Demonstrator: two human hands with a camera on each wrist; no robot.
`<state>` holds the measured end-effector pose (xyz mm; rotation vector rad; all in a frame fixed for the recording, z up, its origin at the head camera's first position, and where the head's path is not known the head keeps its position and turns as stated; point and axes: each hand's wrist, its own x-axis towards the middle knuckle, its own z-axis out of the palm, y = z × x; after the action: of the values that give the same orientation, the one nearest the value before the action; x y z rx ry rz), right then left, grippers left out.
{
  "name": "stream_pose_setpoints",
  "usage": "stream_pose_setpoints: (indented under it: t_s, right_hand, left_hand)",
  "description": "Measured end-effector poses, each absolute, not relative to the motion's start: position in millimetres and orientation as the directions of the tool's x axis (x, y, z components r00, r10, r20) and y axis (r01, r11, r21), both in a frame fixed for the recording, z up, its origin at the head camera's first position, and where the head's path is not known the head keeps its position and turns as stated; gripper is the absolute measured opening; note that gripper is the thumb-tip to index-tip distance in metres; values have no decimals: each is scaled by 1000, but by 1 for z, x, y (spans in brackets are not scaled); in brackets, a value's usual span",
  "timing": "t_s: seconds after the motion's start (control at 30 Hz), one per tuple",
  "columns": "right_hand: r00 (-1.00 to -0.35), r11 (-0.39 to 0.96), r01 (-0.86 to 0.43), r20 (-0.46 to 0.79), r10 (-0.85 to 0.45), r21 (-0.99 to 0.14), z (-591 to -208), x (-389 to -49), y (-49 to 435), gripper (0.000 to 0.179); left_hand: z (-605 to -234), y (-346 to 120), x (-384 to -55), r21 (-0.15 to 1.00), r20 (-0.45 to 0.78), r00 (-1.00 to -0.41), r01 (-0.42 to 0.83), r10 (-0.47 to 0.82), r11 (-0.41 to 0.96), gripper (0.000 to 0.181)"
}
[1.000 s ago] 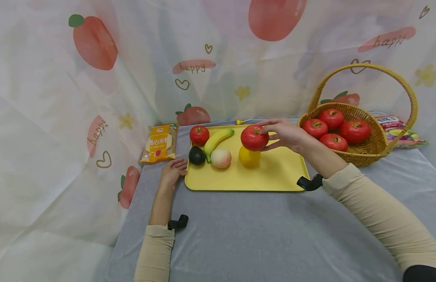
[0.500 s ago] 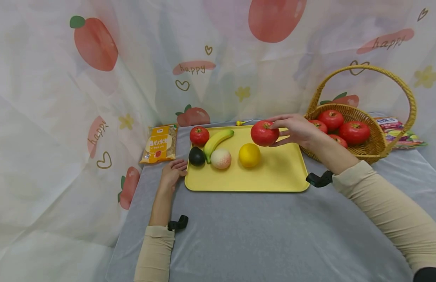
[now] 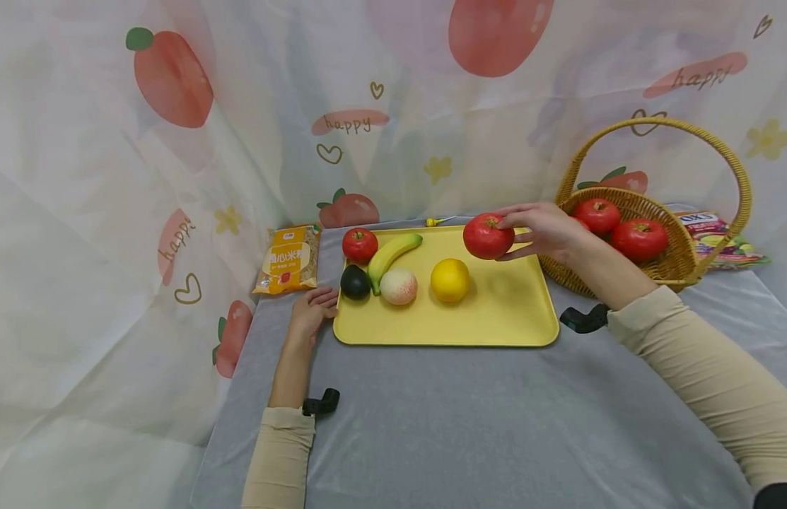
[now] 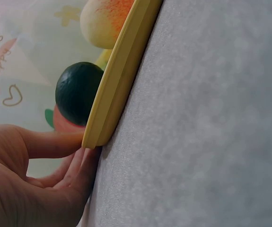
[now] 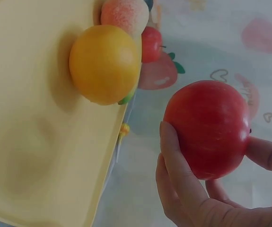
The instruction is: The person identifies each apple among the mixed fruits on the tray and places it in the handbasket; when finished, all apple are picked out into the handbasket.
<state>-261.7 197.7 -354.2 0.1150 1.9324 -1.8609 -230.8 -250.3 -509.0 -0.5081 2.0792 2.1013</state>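
My right hand (image 3: pixel 541 230) holds a large red apple (image 3: pixel 486 237) above the back right part of a yellow tray (image 3: pixel 504 314). In the right wrist view, thumb and fingers grip that apple from opposite sides. On the tray, a yellow orange-like fruit (image 3: pixel 450 281) sits near the middle. Left of it lie a pale pink peach (image 3: pixel 399 287), a banana (image 3: pixel 393 256), a dark avocado (image 3: pixel 356 282) and a smaller red apple (image 3: pixel 360 245). My left hand (image 3: pixel 310 314) pinches the tray's left edge, with the thumb on the rim (image 4: pixel 109 101) and fingers lower down.
A wicker basket (image 3: pixel 692 261) with a tall handle stands at the right, holding red apples (image 3: pixel 640 239); my right arm hides part of it. Behind it lies a colourful packet (image 3: pixel 708 230). An orange food bag (image 3: pixel 290 260) lies left of the tray. A printed curtain hangs behind.
My right hand has carried the red apple up and to the right, from over the yellow fruit toward the basket. The left hand stays at the tray edge.
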Motion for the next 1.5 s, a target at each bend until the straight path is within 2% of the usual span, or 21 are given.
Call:
stream_pose_setpoints:
  t_s: [0.13,0.33,0.6,0.83,1.1,1.4,1.5]
  right_hand:
    - [-896,77,361,-369,-247,-929,-355,-264,202,55]
    - [-902,56,372,-375,-213,-927,-356,-266,208,43]
    - [-895,63,393,-397,-201,-917,-355,-268,215,59]
    - [-906,72,371,-378,-190,-926,-351,-271,218,53]
    - [-905,82,371,-380,-194,-925,-348,-275,224,58]
    - [-896,32,411,-410,-172,-911,-349,-281,236,54]
    - [-891,38,422,-422,-166,-906,-348,-284,239,60]
  left_hand:
    - [-510,-250,-231,943,-332,-934,-330,-135,-32,61]
    - [-510,-251,-231,940,-342,-929,-340,-138,-37,61]
    - [-509,-250,-229,940,-340,-930,-338,-139,-36,60]
    - [-508,-251,-229,937,-348,-926,-348,-143,-30,60]
    - [-507,-251,-228,937,-350,-928,-347,-127,-44,61]
    - [-507,-251,-230,942,-334,-934,-334,-128,-23,60]
    - [-507,-251,-230,942,-335,-933,-335,-131,-22,60]
